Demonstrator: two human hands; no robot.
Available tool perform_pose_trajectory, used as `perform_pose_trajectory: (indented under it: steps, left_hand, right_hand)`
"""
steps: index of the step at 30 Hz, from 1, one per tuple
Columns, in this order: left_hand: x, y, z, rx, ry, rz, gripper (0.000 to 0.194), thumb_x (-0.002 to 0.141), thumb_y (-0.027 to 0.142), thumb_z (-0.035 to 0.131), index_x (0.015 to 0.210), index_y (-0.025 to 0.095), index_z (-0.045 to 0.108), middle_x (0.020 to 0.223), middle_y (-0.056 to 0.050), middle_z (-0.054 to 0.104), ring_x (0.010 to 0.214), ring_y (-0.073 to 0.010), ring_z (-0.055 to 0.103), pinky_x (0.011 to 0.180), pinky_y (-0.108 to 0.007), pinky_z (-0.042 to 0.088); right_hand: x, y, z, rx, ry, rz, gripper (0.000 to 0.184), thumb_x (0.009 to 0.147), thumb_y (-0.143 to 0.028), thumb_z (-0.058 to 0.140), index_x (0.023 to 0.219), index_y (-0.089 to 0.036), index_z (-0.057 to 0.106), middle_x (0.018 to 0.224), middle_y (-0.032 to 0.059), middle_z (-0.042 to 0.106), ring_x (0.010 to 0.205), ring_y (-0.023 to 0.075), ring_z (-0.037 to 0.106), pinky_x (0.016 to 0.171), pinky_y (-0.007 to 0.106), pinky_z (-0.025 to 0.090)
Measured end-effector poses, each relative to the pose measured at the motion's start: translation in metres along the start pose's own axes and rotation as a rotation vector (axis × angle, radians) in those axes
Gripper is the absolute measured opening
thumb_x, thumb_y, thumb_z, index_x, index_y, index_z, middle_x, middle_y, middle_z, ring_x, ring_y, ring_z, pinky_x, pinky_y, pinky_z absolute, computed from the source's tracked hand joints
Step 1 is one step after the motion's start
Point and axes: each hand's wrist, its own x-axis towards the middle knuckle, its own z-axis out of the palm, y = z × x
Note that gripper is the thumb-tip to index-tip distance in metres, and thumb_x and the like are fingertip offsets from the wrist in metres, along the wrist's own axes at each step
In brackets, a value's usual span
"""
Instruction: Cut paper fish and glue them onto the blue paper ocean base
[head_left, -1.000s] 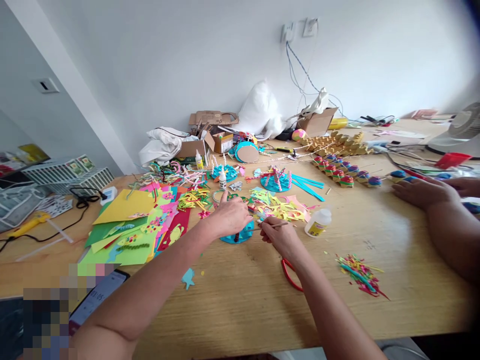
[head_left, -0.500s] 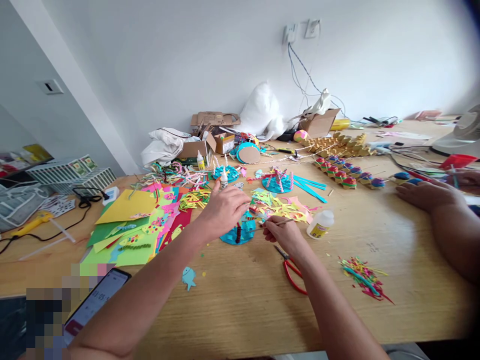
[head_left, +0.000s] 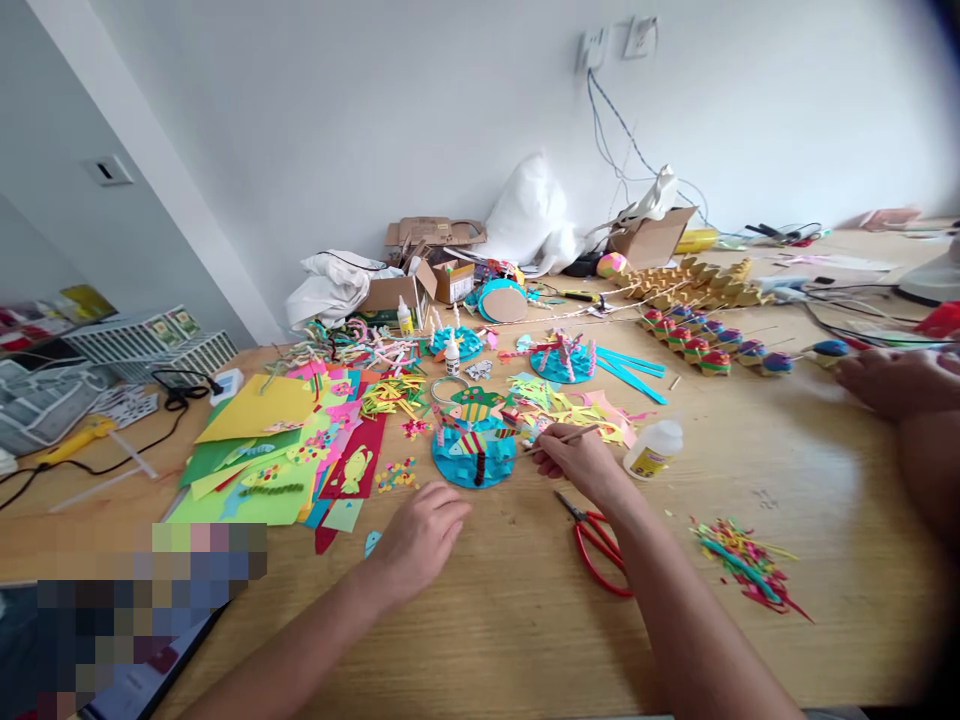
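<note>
My right hand point(head_left: 574, 462) pinches a thin wooden stick point(head_left: 586, 431), its lower end beside the blue disc point(head_left: 457, 473). On that disc stand striped paper fish point(head_left: 469, 444) and a dark twisted stem point(head_left: 480, 466). In front of the disc, my left hand point(head_left: 422, 532) hovers over the table with loosely bent fingers and nothing visible in them. A light-blue paper fish point(head_left: 373, 542) lies just left of it, partly covered. Red-handled scissors point(head_left: 600, 550) rest under my right forearm. A glue bottle point(head_left: 655, 452) stands right of my right hand.
Coloured paper sheets point(head_left: 259, 408) are piled at the left, with a phone point(head_left: 161, 660) near the front edge. Paper scraps point(head_left: 742, 560) lie at the right. Two more decorated discs point(head_left: 562, 365) and painted egg-carton pieces point(head_left: 690, 340) stand farther back. Another person's hand point(head_left: 892, 380) is at far right.
My left hand has drawn back from the blue disc toward me, uncovering the paper fish on it, and now partly covers the light-blue fish. My right hand keeps the stick beside the disc.
</note>
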Motion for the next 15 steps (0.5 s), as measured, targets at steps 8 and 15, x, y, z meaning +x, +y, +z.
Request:
perform_pose_trajectory:
  steps: [8, 15]
  left_hand:
    - [0.013, -0.003, 0.009, 0.166, -0.186, -0.025, 0.023, 0.08, 0.006, 0.047, 0.098, 0.016, 0.057, 0.1, -0.007, 0.06, 0.1, -0.0217, 0.05, 0.091, -0.04, 0.042]
    - [0.0, -0.003, 0.018, 0.075, -0.19, -0.011, 0.023, 0.082, 0.006, 0.042, 0.094, 0.017, 0.058, 0.094, -0.005, 0.061, 0.094, -0.0188, 0.052, 0.089, -0.036, 0.043]
  right_hand:
    - [0.006, -0.001, -0.001, -0.086, -0.03, -0.069, 0.012, 0.064, -0.018, 0.046, 0.053, -0.018, 0.051, 0.05, -0.0015, 0.058, 0.042, 0.0102, 0.054, 0.04, 0.02, 0.041]
    - [0.002, -0.001, -0.002, -0.135, -0.027, -0.084, 0.015, 0.067, -0.021, 0.044, 0.054, -0.018, 0.05, 0.052, -0.0012, 0.058, 0.044, 0.0104, 0.055, 0.041, 0.02, 0.042]
